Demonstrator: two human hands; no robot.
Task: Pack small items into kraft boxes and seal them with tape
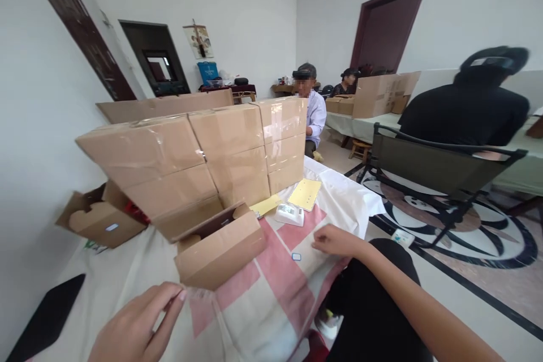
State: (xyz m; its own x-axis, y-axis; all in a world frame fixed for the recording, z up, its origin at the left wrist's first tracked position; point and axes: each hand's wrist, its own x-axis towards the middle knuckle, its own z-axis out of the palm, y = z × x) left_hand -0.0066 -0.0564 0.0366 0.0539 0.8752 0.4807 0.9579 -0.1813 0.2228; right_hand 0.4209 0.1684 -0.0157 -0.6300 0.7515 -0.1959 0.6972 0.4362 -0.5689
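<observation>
- Near side of the open carton [224,254], toward its left corner: the left hand [136,317] has thumb and forefinger closed on a wisp of clear film [201,294], which trails toward the right just below the carton. Being thin and nearly invisible, it could cling to the cloth [292,294] or to the fingers, or snag on the carton's lower edge.
- Right of the carton, well apart from the left hand: the right hand [333,240] hovers over or rests on the cloth with fingers bunched; whether anything is pinched there, I cannot tell.
- Also right of the carton, between it and the right hand: a small blue-edged label [296,257]. A sleeve of film or a sweep of the wrist could drag it off its spot, since it looks light and loose.
- Beyond the carton's right end: a white device [289,215] and a yellow card [305,194]. A reach across could knock the device or slide the card toward the edge.
- Behind the carton: a taped stack of boxes [237,130], rising close to it. Pushing the carton backward could bump the stack.
- Left of the carton: another open box [127,230], its flaps raised where a passing arm might catch them.
</observation>
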